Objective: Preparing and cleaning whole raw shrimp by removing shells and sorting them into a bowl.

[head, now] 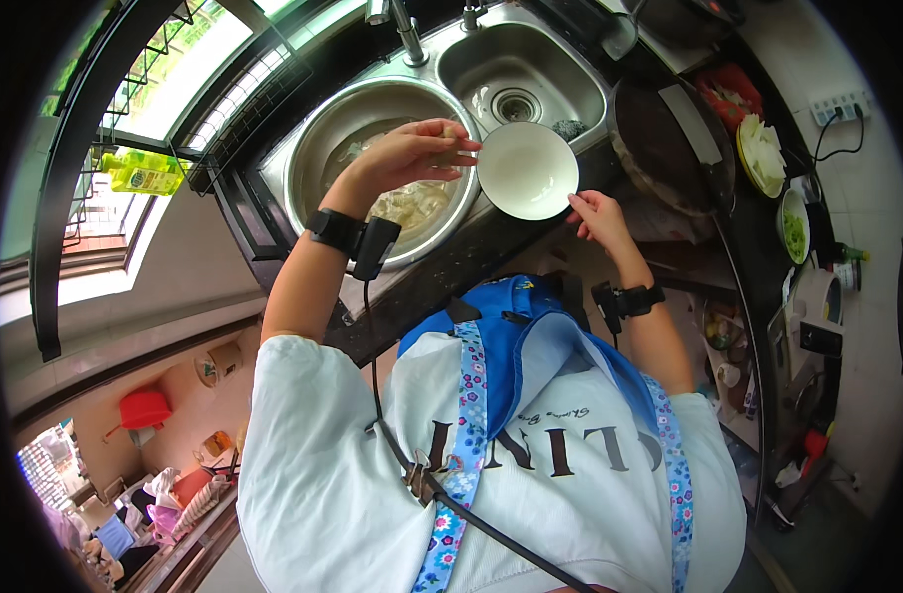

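Note:
My left hand is over the right side of a large round steel basin, its bent fingers around a small pale, wet-looking piece, partly hidden. Cloudy water and pale, soft food pieces lie in the basin. Just right of the basin, a white bowl is tilted with its empty inside facing up. My right hand pinches the bowl's lower right rim between thumb and fingers. The left fingertips come close to the bowl's left rim; whether they touch it, I cannot tell.
Behind the bowl is a steel sink with a dark scouring pad; a tap stands behind the basin. To the right are a large dark lid, a plate of pale slices and a bowl of chopped greens.

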Available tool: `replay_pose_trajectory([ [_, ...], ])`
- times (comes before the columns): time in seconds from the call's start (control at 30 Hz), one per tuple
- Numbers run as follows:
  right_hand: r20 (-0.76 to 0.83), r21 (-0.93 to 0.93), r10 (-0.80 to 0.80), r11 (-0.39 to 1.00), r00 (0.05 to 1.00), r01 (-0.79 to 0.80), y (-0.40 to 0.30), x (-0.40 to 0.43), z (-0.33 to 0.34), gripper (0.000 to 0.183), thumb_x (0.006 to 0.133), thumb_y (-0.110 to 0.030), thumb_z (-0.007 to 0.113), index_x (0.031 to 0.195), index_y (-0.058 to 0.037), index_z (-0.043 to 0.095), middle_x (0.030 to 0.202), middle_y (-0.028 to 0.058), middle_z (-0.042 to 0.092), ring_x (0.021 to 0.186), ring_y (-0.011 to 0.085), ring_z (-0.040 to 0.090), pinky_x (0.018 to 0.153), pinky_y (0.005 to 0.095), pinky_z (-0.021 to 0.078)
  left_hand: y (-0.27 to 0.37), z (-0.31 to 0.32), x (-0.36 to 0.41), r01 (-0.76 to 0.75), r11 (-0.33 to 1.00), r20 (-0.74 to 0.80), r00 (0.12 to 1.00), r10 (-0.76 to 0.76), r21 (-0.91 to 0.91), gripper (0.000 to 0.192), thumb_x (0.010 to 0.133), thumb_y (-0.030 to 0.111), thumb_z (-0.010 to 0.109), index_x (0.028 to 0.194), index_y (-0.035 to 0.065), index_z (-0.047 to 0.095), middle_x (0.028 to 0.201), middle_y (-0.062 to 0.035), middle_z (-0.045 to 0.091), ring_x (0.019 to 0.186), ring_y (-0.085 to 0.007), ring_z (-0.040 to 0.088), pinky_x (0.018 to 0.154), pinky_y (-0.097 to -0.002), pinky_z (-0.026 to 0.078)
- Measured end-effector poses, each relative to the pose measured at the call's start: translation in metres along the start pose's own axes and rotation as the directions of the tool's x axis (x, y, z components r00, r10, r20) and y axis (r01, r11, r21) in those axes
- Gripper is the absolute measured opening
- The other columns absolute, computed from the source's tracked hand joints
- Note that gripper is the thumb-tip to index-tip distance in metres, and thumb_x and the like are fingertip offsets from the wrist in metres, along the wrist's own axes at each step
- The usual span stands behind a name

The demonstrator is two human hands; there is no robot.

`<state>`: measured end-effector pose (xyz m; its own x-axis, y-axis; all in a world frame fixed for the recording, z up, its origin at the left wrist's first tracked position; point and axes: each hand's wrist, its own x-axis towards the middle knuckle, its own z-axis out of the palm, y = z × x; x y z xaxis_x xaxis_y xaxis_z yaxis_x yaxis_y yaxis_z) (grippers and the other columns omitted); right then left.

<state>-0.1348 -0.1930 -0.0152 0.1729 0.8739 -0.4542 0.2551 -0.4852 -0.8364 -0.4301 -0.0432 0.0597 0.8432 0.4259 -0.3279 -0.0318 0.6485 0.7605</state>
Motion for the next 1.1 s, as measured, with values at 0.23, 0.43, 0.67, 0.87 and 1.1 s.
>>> replay_pose_trajectory([
  [0.23,-0.019,0.019,0.01,1.0,1.0,-0.01,0.005,-0.001,-0.001,0.035,0.082,-0.03,0.058,0.099,0.0015,0.057,0.068,0.0053,0.062,0.043,0.0069,0.05,0.037,0.0194,0.0362,-0.008,0.028,0.045,0.021,0.9,-0.108,0.994,0.029,0.435,0.035,0.087,0.017,0.053,0.12,0.0061,0.047,0.115,-0.0051,0.054,0.104,-0.0179,0.054,0.083,-0.0313,0.049],
  [0.43,-0.054,0.049,0.05,0.998,0.997,-0.047,0.007,-0.015,-0.005,0.03,0.084,-0.027,0.057,0.098,-0.0012,0.058,0.068,0.004,0.062,0.043,0.006,0.049,0.038,0.0186,0.0358,-0.025,-0.098,-0.02,0.487,0.616,-0.551,0.828,-0.102,0.619,0.036,0.077,0.017,0.059,0.111,0.0062,0.054,0.098,-0.0029,0.057,0.082,-0.0115,0.056,0.063,-0.0241,0.05],
  [0.67,-0.068,0.085,0.065,0.995,0.996,-0.059,0.011,-0.04,-0.004,0.025,0.084,-0.024,0.057,0.094,-0.0017,0.059,0.067,0.003,0.061,0.044,0.005,0.048,0.039,0.0178,0.0352,-0.145,-0.161,-0.022,0.395,0.065,-0.401,0.901,0.164,0.916,0.065,0.055,0.025,0.072,0.114,0.0098,0.048,0.098,-0.0207,0.052,0.094,-0.0377,0.052,0.08,-0.0419,0.044],
  [0.87,-0.097,0.07,0.069,0.996,0.993,-0.062,0.009,-0.048,-0.003,0.023,0.084,-0.023,0.057,0.093,-0.0022,0.06,0.067,0.0025,0.061,0.045,0.0048,0.048,0.039,0.0176,0.0343,-0.155,-0.14,0.006,0.303,-0.16,-0.316,0.946,-0.067,0.939,0.047,0.056,0.018,0.068,0.099,0.0048,0.054,0.091,-0.0201,0.057,0.085,-0.0366,0.057,0.072,-0.043,0.047],
  [1.1,-0.094,0.038,0.109,0.994,0.99,-0.106,0.013,-0.05,-0.002,0.022,0.084,-0.023,0.057,0.093,-0.0031,0.06,0.068,0.0019,0.061,0.045,0.0045,0.048,0.04,0.0178,0.0344,-0.135,-0.127,0.006,0.556,0.081,-0.325,0.592,-0.738,0.828,0.021,0.064,0.007,0.057,0.085,0.0032,0.058,0.071,-0.0103,0.06,0.064,-0.0212,0.059,0.057,-0.0343,0.049],
])
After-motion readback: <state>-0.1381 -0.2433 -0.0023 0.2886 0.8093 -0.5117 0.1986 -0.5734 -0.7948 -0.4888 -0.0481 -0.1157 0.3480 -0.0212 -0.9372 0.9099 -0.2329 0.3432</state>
